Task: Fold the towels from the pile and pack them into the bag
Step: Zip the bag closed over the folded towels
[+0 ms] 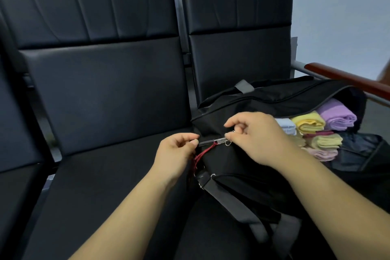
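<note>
- Black duffel bag point(263, 167) is laid on the bench seat point(118, 175); folded towels point(325, 124) are seen stacked inside its open right end.
- Silver zipper pull point(221, 139) is pinched by right hand point(259, 135).
- Zipper tape end point(205, 143) is pinched by left hand point(175, 154), beside red cord point(205, 152).
- The 2 hands are held near, not touching.
</note>
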Motion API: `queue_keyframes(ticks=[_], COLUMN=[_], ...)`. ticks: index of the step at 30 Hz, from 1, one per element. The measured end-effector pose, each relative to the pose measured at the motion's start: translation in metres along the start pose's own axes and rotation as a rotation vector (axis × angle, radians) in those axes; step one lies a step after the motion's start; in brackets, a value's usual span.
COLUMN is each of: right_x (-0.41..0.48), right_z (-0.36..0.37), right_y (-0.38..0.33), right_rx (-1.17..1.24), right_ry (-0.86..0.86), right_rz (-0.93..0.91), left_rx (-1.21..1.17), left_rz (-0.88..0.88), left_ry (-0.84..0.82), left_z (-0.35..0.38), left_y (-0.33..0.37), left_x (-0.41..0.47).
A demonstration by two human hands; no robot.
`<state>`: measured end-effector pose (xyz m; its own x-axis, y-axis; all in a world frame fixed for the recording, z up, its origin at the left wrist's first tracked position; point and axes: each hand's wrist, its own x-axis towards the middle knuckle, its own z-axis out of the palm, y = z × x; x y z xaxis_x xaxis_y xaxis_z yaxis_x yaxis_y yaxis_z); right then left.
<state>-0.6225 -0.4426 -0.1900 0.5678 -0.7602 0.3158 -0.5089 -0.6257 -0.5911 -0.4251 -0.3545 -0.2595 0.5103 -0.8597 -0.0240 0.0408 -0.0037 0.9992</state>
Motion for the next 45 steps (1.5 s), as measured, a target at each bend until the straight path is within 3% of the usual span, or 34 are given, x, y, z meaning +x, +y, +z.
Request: queue_keyframes(ticks=[4,7,12,17,24,37,45], right_x=[0.0,-0.009,-0.019,-0.011,-0.011,-0.023,-0.021], right_z=[-0.037,-0.075,-0.068,-0.052,-0.056,-0.102,-0.105], right_y=[0.015,0.051,0.077,0.081,0.079,0.122,0.123], right_rx=[0.087,0.163,0.147,0.103,0.163,0.203,0.131], right_ry=[-0.065,0.012,0.017,0.049,0.038,0.089,0.131], right_rz=[0.035,0.14,0.181,0.182,0.192,0.266,0.221], left_rx=[-0.126,-0.163,0.511,0.961,1.321,1.14,1.244], left_rz=[-0.095,-0.142,0.223,0.65,0.787,0.589,0.648], left_ry=[0.091,0.083,0.161,0.082,-0.055,-0.187,-0.309], left_z=[-0.013,-0.022,0.008,0.055,0.095,0.095,0.135], left_y=[0.005,0.004,0.03,0.052,0.059,0.075,0.075], left_x=[0.004,0.005,-0.008,-0.016,-0.003,0.012,0.004])
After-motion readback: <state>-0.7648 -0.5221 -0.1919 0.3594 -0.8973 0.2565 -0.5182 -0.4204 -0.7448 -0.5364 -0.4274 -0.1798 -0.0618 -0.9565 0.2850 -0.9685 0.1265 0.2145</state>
